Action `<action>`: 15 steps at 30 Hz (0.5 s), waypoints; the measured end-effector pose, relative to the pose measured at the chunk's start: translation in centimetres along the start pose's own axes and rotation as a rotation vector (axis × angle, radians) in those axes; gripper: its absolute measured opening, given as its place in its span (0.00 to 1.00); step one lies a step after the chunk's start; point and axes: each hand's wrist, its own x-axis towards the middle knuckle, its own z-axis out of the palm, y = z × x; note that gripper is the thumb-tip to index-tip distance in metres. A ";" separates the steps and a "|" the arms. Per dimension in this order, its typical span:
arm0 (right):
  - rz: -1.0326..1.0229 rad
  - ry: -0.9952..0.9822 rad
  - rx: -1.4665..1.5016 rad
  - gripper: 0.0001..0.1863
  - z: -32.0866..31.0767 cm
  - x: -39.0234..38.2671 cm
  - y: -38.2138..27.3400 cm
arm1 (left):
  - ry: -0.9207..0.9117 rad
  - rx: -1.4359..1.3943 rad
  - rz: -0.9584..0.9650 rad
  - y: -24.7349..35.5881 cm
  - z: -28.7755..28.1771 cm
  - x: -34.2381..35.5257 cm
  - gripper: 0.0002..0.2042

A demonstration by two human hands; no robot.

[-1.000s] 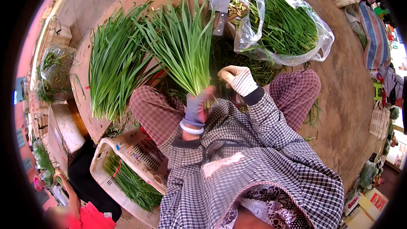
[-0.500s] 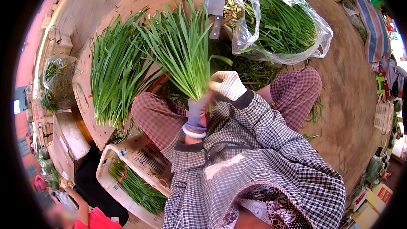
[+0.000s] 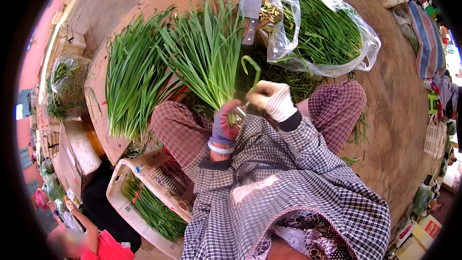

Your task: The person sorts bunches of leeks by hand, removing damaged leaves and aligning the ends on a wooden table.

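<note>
A bunch of garlic chives (image 3: 209,65) fans upward from my left hand (image 3: 224,124), which wears a purple-grey glove and is closed round the pale stem ends. My right hand (image 3: 274,98), in a whitish glove, is a little to the right and apart from the bunch. Its fingertips pinch a single curled chive leaf (image 3: 256,72), bent over at the top. To the left of the bunch, a larger pile of chives (image 3: 132,82) lies on the round board (image 3: 96,91). Beyond my right hand lies a cleaver (image 3: 250,9) with a dark handle.
An open clear plastic bag (image 3: 368,62) full of chives lies at the far right, with cut stem ends (image 3: 269,12) beside it. Loose trimmings (image 3: 288,82) are strewn between my knees. A white crate (image 3: 120,202) with tied chives stands lower left, near a person in pink (image 3: 108,248).
My right hand has moved away from the bunch to the right, drawing a single chive leaf out with it. My left hand keeps its grip on the bunch.
</note>
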 end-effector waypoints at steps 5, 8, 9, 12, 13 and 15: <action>0.103 0.277 -0.155 0.07 -6.2 0.6 -0.7 | 0.215 -0.023 -0.056 1.3 2.0 -0.2 0.08; -0.017 0.049 -0.623 0.22 -5.9 1.2 2.1 | 0.211 0.138 0.055 0.1 1.6 0.2 0.08; 0.018 -0.048 -0.597 0.25 -4.5 1.4 3.2 | 0.220 0.166 0.071 0.1 1.9 0.1 0.08; -0.192 -0.131 -0.511 0.36 0.6 2.4 4.6 | 0.246 0.267 0.172 -0.6 2.5 0.1 0.10; -0.152 -0.178 -0.610 0.34 2.3 3.0 3.5 | 0.253 0.334 0.123 -0.9 1.7 -0.2 0.11; -0.111 -0.217 -0.706 0.31 3.4 3.8 3.0 | 0.253 0.421 0.030 -0.4 1.5 -0.4 0.13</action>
